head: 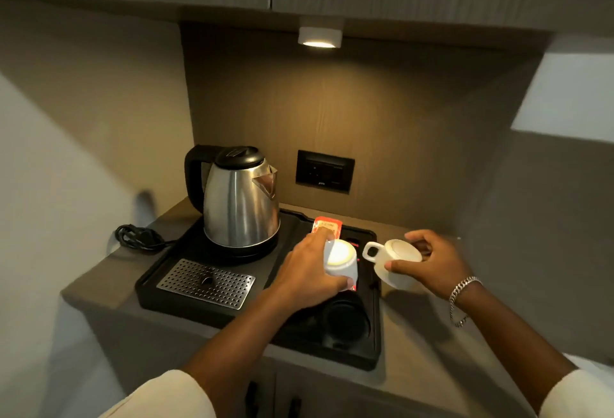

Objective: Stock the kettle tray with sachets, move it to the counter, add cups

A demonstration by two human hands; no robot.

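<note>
Hands (309, 271) (435, 265) each clasping a white cup (340, 260) (395, 263) over tray (159, 291); sachet (327, 228) print unreadable.

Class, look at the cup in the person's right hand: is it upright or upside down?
Upside down. The cup in the right hand shows its flat base ring upward, its wider rim below, handle pointing left.
</note>
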